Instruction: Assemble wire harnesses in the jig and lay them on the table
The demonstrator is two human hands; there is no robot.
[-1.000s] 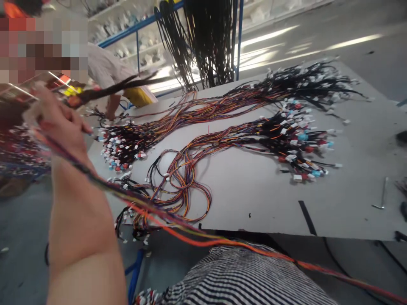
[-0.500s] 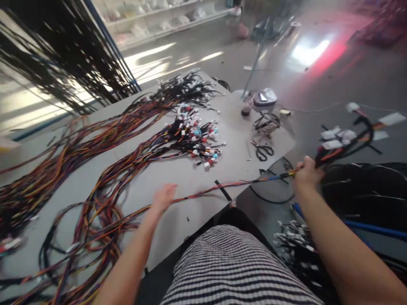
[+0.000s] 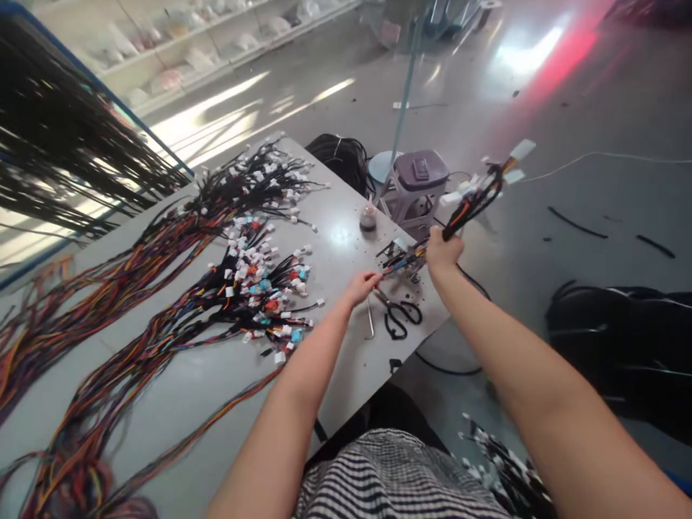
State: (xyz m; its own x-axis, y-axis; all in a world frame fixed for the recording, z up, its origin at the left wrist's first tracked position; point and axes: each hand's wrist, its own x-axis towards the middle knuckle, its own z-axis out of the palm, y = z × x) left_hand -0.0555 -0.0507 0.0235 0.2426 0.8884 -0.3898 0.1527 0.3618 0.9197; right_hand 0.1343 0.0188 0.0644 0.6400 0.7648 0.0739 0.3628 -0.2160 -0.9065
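Observation:
My right hand (image 3: 444, 252) is closed around a multicoloured wire harness (image 3: 471, 198) near its end. White connectors fan out above the fist. My left hand (image 3: 362, 286) pinches the same harness a little further along, over the table's right corner. From there the harness runs back under my left arm across the grey table (image 3: 205, 375). Black scissors (image 3: 398, 317) lie just below my left hand.
Bundles of coloured wires with white, red and blue connectors (image 3: 259, 281) cover the table's middle and left. Black cables (image 3: 59, 137) hang from a rack at the back left. A purple stool (image 3: 419, 180) and a small jar (image 3: 368, 218) are beyond the corner. A black bag (image 3: 621, 346) is on the floor.
Both hands have slid along the harness toward its connector end. My left hand went from lying open on the table to pinching the wires close to my right hand. The view swung right.

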